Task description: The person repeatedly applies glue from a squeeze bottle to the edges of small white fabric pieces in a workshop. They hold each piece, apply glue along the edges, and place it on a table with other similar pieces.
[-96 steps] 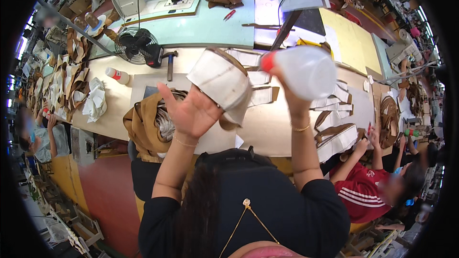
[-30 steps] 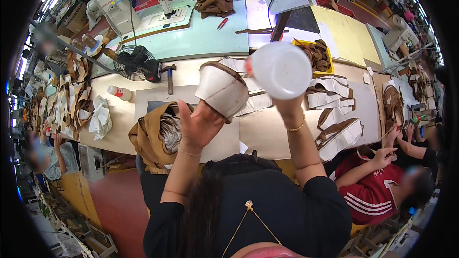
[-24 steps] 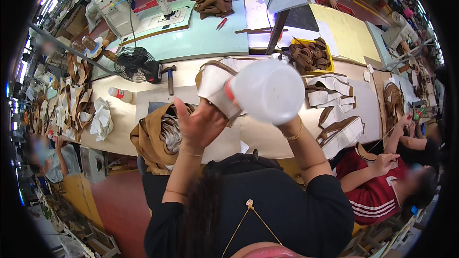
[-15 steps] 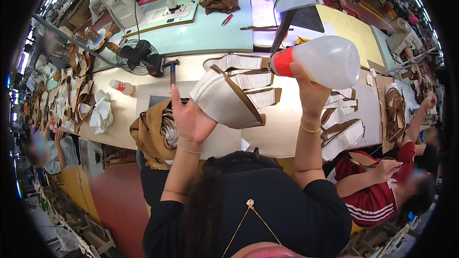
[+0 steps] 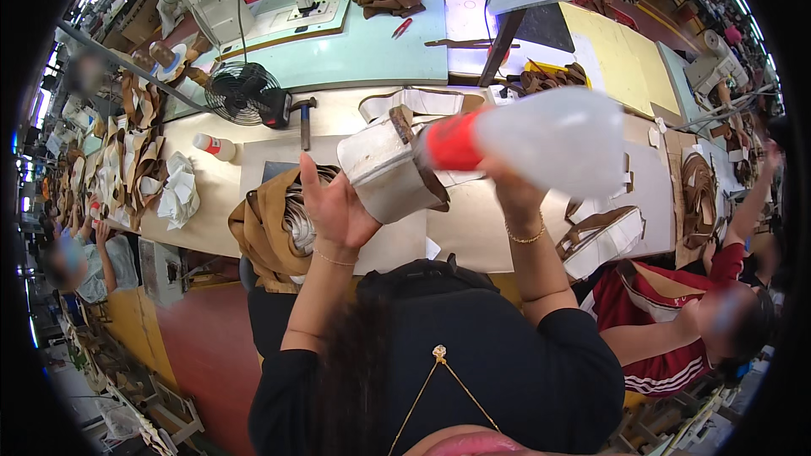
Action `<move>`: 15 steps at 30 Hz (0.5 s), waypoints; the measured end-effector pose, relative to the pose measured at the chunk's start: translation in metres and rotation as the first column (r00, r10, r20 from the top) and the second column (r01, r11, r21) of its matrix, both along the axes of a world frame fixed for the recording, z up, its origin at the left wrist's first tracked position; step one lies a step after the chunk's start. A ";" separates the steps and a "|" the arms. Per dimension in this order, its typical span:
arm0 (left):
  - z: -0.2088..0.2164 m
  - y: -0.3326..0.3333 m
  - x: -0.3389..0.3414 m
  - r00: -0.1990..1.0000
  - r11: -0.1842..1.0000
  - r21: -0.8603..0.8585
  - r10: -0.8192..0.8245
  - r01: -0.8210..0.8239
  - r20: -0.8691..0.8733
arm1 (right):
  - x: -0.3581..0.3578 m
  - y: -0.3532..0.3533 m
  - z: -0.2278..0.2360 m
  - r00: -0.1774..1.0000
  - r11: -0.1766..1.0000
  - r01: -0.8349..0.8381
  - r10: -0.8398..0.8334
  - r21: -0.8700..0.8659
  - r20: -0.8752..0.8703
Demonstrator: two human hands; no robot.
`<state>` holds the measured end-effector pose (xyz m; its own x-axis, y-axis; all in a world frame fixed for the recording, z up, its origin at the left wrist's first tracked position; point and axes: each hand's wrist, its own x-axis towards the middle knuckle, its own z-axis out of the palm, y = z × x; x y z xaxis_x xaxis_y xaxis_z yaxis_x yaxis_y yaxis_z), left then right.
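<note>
My left hand (image 5: 340, 213) supports a curved white piece with brown edging (image 5: 382, 171), its fingers beneath the piece and the thumb sticking up. In my right hand (image 5: 517, 190) is a large translucent plastic bottle (image 5: 553, 139), tilted on its side and blurred by motion. The bottle's red end meets the brown edge of the piece in this view; whether they touch, I cannot tell. A similar white piece (image 5: 422, 105) lies behind the held one. More white pieces with brown edges (image 5: 610, 241) rest at the right, beside my right forearm.
A brown bundle (image 5: 262, 224) sits left of my left hand. Beyond it are a hammer (image 5: 305, 125), a small black fan (image 5: 245, 97) and a small bottle (image 5: 214, 147). A sewing machine (image 5: 215, 0) stands at the back left. A co-worker in red (image 5: 667, 321) sits at my right.
The bottle has swung left and down, bringing its red end to the held piece. The piece has turned slightly in my left hand. The co-worker in red has moved their arms.
</note>
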<state>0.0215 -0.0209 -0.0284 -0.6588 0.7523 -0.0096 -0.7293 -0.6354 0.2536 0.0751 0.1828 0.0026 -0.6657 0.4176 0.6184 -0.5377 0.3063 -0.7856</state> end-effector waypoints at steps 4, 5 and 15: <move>-0.005 0.003 0.001 0.997 0.996 -0.056 0.066 -0.063 0.041 | -0.009 0.016 -0.010 0.979 0.992 0.100 -0.085 -0.072 0.186; 0.002 0.003 0.006 0.997 0.996 -0.046 0.082 -0.081 0.015 | -0.011 0.019 -0.008 0.969 0.980 0.194 -0.185 -0.044 0.164; 0.030 0.050 -0.002 0.989 0.994 0.086 -0.056 0.068 -0.136 | 0.000 -0.004 -0.008 0.995 0.996 0.025 -0.017 -0.080 0.100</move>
